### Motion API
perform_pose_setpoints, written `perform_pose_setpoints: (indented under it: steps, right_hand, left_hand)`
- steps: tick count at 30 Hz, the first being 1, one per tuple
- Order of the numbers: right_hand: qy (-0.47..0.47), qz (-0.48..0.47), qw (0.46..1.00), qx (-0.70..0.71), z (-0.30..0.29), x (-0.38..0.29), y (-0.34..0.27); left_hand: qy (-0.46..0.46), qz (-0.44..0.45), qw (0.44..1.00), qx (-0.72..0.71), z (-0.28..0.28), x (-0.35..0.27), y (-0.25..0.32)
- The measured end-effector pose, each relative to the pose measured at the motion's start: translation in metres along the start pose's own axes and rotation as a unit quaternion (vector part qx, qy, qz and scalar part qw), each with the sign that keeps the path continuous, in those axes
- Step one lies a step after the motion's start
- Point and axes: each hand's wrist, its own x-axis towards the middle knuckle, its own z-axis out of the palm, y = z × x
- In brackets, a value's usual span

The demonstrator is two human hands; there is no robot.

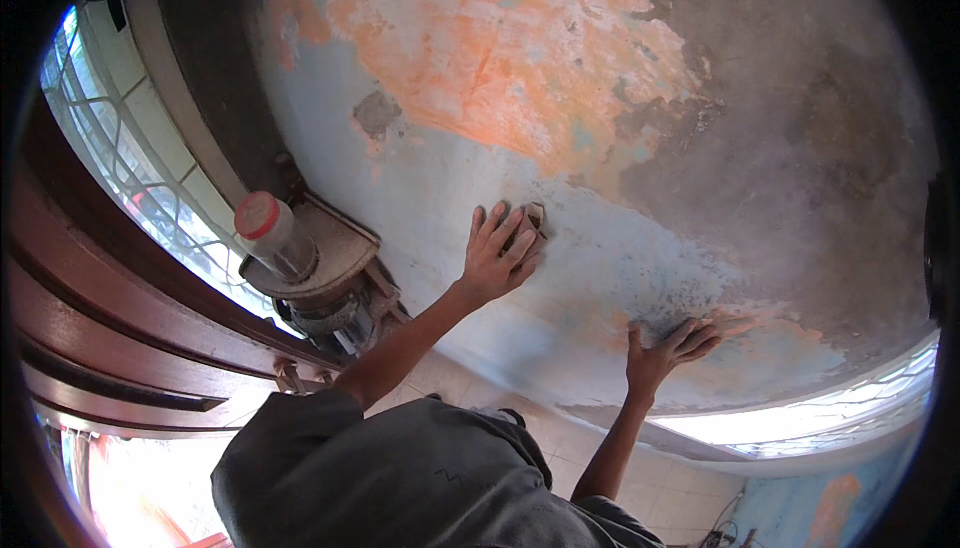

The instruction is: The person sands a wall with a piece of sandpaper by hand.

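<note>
My left hand (499,251) presses a small folded piece of what looks like sandpaper (533,216) against a painted wall (442,195). Its fingers lie spread over the piece and partly hide it. Lower and to the right, my right hand (667,353) rests on the same wall, holding nothing, with its fingers apart. Worn pale-blue paint surrounds both hands. Above them is a large orange patch (480,75) with a scraped look, and bare grey plaster (780,120) covers the right side.
A dusty jar with a red lid (259,216) stands on a small shelf (341,251) at the left. Beyond it are a grilled window (124,150) and a reddish-brown wooden door (127,300). Pale floor tiles (660,495) show below, with cables (720,533) at lower right.
</note>
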Motion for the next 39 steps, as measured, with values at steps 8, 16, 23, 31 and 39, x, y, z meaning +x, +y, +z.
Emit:
perform_pose_setpoints:
  steps: [8, 16, 23, 31, 39]
  right_hand:
    - [-0.043, 0.018, 0.999, 0.002, -0.004, 0.001, -0.005]
    - [-0.027, -0.008, 1.0, 0.013, -0.005, 0.001, -0.005]
    - [-0.029, -0.008, 1.0, 0.005, -0.005, 0.002, -0.003]
    - [-0.011, -0.002, 1.0, 0.012, -0.004, 0.0, -0.003]
    - [0.008, -0.02, 1.0, 0.012, 0.0, 0.004, -0.003]
  left_hand:
    - [0.028, -0.035, 0.998, -0.032, -0.017, 0.098, 0.025]
    - [-0.062, 0.042, 0.997, -0.014, -0.007, -0.01, 0.011]
    - [0.001, 0.007, 0.999, -0.034, -0.016, 0.082, 0.012]
    - [-0.013, -0.06, 0.997, -0.052, -0.004, 0.025, 0.006]
    - [0.007, 0.006, 0.998, -0.063, -0.022, 0.097, 0.01]
